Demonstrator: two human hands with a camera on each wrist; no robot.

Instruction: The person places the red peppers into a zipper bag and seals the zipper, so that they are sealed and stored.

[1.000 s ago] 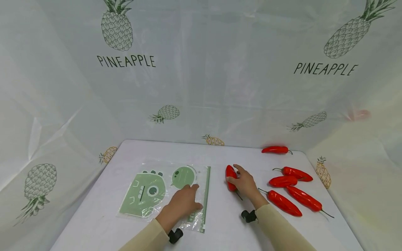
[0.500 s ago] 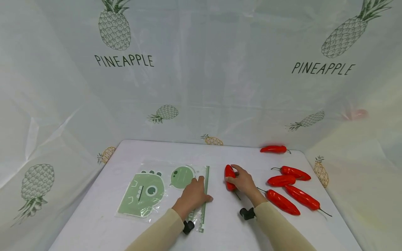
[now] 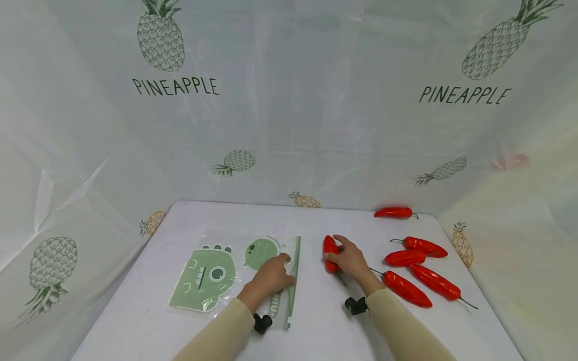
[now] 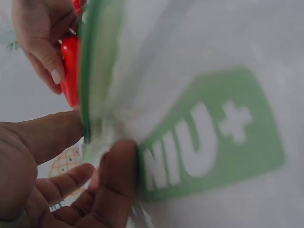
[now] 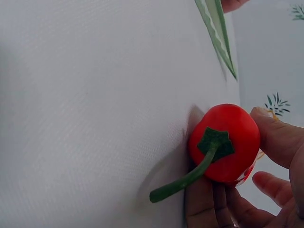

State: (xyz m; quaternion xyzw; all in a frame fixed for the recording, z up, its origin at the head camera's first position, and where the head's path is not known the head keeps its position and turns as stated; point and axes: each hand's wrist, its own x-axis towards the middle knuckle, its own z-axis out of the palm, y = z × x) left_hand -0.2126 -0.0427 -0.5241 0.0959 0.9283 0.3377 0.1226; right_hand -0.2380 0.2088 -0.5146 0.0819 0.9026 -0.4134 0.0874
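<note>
A clear zip bag (image 3: 212, 278) with green cartoon prints lies at the left of the table, its green zip edge facing right. My left hand (image 3: 271, 275) pinches the bag near that edge, between thumb and fingers. That edge stands raised, and in the right wrist view a gap shows between layers at the zip strip (image 5: 217, 29). A little to the right, my right hand (image 3: 352, 260) holds a red chili pepper (image 3: 330, 249) by its sides. Its green stem (image 5: 183, 183) points toward me. The pepper is low over the table; contact cannot be told.
Several more red chili peppers (image 3: 408, 290) lie at the right of the table, one (image 3: 393, 212) near the back edge. A white table (image 3: 149, 321) fills the lower view. A pale curtain (image 3: 293, 100) with pineapple prints hangs behind and along both sides.
My left hand moved right to the zip edge, then slightly back left, and the edge has lifted. My right hand stays in place with the chili pepper.
</note>
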